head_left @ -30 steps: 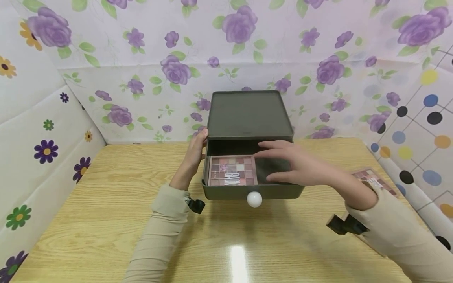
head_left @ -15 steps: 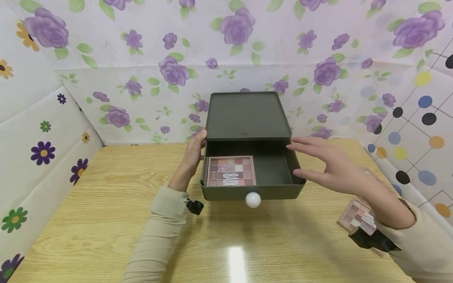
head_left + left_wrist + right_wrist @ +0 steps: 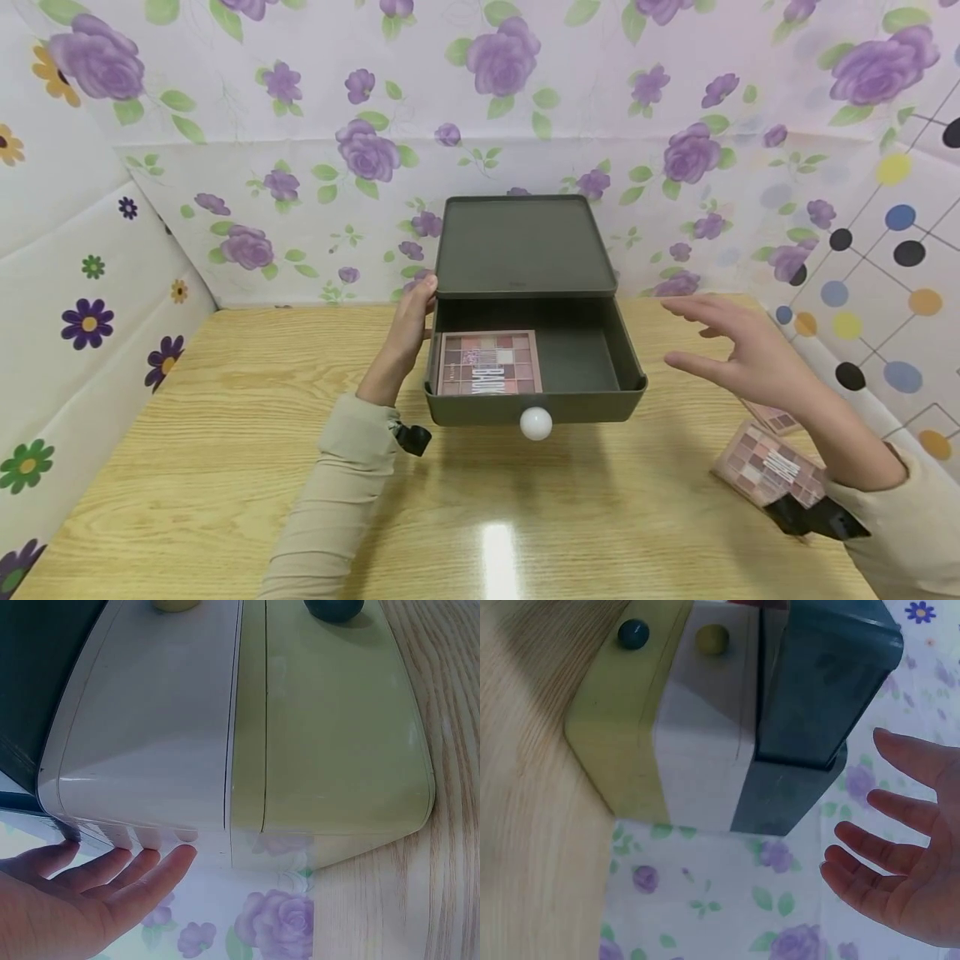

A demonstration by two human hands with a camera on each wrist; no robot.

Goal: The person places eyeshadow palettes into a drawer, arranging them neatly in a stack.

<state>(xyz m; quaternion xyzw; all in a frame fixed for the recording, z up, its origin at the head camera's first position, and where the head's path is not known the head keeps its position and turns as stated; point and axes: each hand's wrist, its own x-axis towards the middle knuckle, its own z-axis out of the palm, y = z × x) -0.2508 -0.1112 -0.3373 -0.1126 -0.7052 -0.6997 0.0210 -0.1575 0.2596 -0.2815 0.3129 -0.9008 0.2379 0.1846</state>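
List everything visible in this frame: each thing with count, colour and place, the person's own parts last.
Drawer unit: one stack; dark grey-green top tier in the head view, white and yellow-green tiers below it in the wrist views; at the back middle of the table.
Top drawer: one, dark grey-green, pulled open.
Drawer knob: one, white, on the open drawer's front.
Eyeshadow palette in drawer: one, pink and brown shades, in the drawer's left half.
Palettes on table: at least two, pinkish, at the right edge, partly hidden by the right arm.
Table: one, light wood.
Walls: purple floral, spotted panel at right.
Left hand: rests against the unit's left side.
Right hand: fingers spread, in the air right of the drawer, holding nothing.
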